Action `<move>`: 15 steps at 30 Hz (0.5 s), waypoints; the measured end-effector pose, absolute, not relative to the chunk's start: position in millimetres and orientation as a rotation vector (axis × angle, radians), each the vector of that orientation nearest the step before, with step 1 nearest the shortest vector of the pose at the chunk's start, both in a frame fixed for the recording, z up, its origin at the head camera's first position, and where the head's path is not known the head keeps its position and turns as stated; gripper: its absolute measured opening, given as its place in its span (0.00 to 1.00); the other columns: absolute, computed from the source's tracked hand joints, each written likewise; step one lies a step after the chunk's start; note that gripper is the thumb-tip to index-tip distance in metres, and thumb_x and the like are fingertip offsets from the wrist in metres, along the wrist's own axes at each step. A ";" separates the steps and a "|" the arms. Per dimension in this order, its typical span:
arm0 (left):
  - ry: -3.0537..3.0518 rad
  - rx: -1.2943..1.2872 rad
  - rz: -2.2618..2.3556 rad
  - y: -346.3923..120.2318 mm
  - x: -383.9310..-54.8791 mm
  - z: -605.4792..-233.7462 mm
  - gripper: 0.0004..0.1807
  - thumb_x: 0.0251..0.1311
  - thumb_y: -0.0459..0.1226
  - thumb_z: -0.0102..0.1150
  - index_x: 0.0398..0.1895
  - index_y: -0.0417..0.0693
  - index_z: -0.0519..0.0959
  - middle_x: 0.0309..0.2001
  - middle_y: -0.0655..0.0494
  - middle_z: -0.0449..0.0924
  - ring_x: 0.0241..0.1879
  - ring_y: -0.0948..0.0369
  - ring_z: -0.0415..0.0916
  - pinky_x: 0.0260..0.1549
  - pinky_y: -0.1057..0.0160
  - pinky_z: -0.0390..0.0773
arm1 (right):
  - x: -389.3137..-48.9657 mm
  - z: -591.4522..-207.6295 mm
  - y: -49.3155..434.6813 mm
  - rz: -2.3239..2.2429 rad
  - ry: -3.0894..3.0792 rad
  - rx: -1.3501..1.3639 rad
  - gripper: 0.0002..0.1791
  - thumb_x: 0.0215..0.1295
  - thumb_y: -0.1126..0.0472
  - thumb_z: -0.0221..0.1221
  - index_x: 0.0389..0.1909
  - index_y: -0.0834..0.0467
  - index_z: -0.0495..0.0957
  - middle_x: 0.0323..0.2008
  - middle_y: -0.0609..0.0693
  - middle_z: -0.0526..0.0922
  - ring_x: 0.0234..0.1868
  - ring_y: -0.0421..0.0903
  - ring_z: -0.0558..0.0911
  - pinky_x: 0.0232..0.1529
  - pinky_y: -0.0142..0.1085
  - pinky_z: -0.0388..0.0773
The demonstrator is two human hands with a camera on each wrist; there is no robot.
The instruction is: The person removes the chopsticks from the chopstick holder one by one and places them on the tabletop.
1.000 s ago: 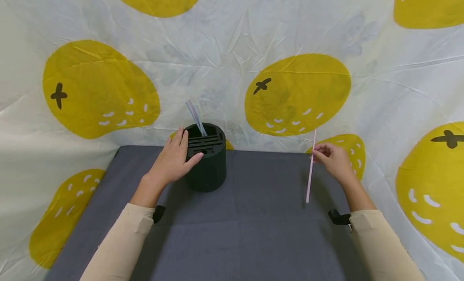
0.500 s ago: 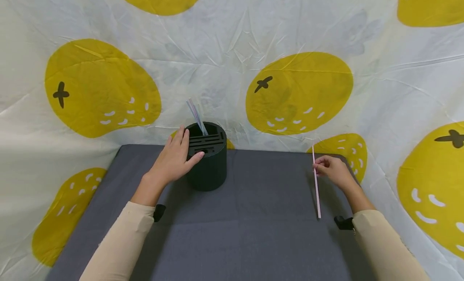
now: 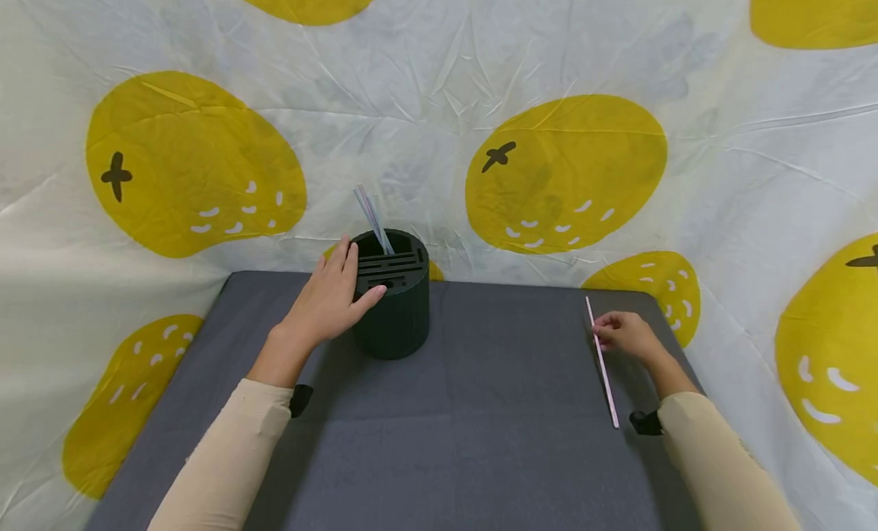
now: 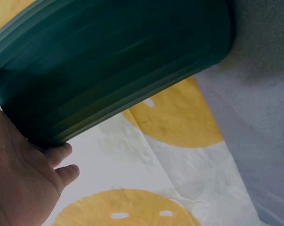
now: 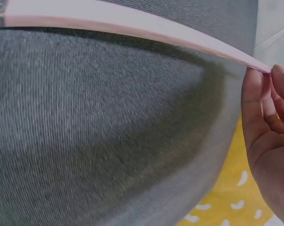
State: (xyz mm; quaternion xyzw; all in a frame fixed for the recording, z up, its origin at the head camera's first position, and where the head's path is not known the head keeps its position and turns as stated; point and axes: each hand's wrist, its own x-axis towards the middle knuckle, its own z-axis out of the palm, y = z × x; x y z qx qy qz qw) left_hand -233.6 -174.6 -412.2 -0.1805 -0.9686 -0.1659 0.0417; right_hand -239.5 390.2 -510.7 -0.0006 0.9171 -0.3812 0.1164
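A dark green round knife holder (image 3: 391, 325) stands upright at the back left of the table, its top cut with slots. Several pale straws (image 3: 373, 220) lean out of its open rear part. My left hand (image 3: 325, 302) rests against the holder's left side and rim, fingers extended and thumb across the front edge. In the left wrist view the holder's ribbed wall (image 4: 113, 61) fills the top. Over on the right, my right hand (image 3: 627, 337) pinches a thin pink straw (image 3: 604, 375) between thumb and fingertips. The straw's near end lies low, at or just above the cloth.
A dark grey cloth (image 3: 494, 409) covers the table. Behind it hangs a white curtain (image 3: 425, 150) with large yellow fruit prints, close to the table's back edge. Small black wrist mounts (image 3: 645, 423) sit by both sleeves.
My right hand has lowered the pink straw toward the table, and its near end has swung toward me and to the right. The left hand stays on the holder.
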 end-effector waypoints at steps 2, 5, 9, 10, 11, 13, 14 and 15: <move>-2.964 -0.553 -0.508 -174.3 -233.9 -412.1 0.57 0.71 0.72 0.34 0.83 0.36 0.41 0.84 0.41 0.32 0.84 0.45 0.36 0.79 0.37 0.44 | -240.0 -515.5 390.5 -1.123 2.654 0.014 0.16 0.76 0.62 0.60 0.50 0.74 0.78 0.34 0.58 0.83 0.31 0.44 0.84 0.35 0.35 0.87; -2.963 -0.557 -0.507 -173.9 -234.1 -412.1 0.57 0.71 0.72 0.34 0.83 0.36 0.42 0.84 0.40 0.33 0.84 0.44 0.37 0.79 0.36 0.44 | -239.8 -522.6 390.7 -1.112 2.631 0.025 0.15 0.76 0.62 0.60 0.48 0.74 0.79 0.31 0.55 0.82 0.29 0.42 0.83 0.33 0.33 0.86; -2.972 -0.560 -0.513 -173.4 -234.1 -411.0 0.57 0.72 0.72 0.35 0.83 0.36 0.40 0.84 0.40 0.31 0.84 0.44 0.36 0.79 0.36 0.42 | -239.0 -530.7 390.0 -1.130 2.618 0.051 0.14 0.75 0.63 0.61 0.45 0.74 0.80 0.29 0.52 0.82 0.27 0.39 0.82 0.30 0.31 0.85; -2.975 -0.557 -0.514 -173.4 -234.3 -410.9 0.57 0.72 0.72 0.35 0.83 0.36 0.40 0.84 0.40 0.31 0.84 0.44 0.36 0.79 0.36 0.42 | -239.0 -532.4 389.7 -1.136 2.616 0.058 0.14 0.75 0.63 0.61 0.45 0.74 0.81 0.28 0.51 0.82 0.27 0.39 0.82 0.30 0.31 0.85; -2.978 -0.555 -0.518 -173.3 -234.3 -410.5 0.57 0.72 0.71 0.35 0.84 0.36 0.40 0.84 0.41 0.30 0.84 0.44 0.35 0.79 0.36 0.41 | -239.1 -533.9 389.4 -1.141 2.615 0.069 0.14 0.75 0.63 0.61 0.45 0.74 0.81 0.28 0.51 0.82 0.26 0.39 0.82 0.30 0.31 0.85; -2.981 -0.551 -0.521 -173.5 -234.7 -410.5 0.57 0.72 0.71 0.36 0.84 0.36 0.39 0.84 0.42 0.29 0.84 0.44 0.35 0.79 0.36 0.40 | -239.3 -536.2 388.6 -1.139 2.617 0.081 0.14 0.75 0.62 0.62 0.45 0.73 0.81 0.28 0.50 0.82 0.26 0.39 0.82 0.30 0.31 0.85; -2.983 -0.552 -0.523 -173.5 -234.9 -410.3 0.57 0.72 0.71 0.36 0.84 0.36 0.39 0.84 0.42 0.29 0.84 0.43 0.35 0.79 0.36 0.40 | -239.5 -537.1 388.1 -1.138 2.616 0.104 0.14 0.74 0.61 0.62 0.45 0.72 0.82 0.28 0.49 0.82 0.26 0.39 0.82 0.30 0.31 0.85; -2.984 -0.551 -0.525 -173.5 -235.0 -410.3 0.56 0.72 0.71 0.36 0.84 0.36 0.39 0.84 0.42 0.29 0.84 0.43 0.35 0.79 0.36 0.40 | -239.6 -537.8 387.6 -1.130 2.618 0.115 0.14 0.74 0.61 0.63 0.45 0.72 0.82 0.28 0.48 0.82 0.27 0.39 0.82 0.30 0.31 0.85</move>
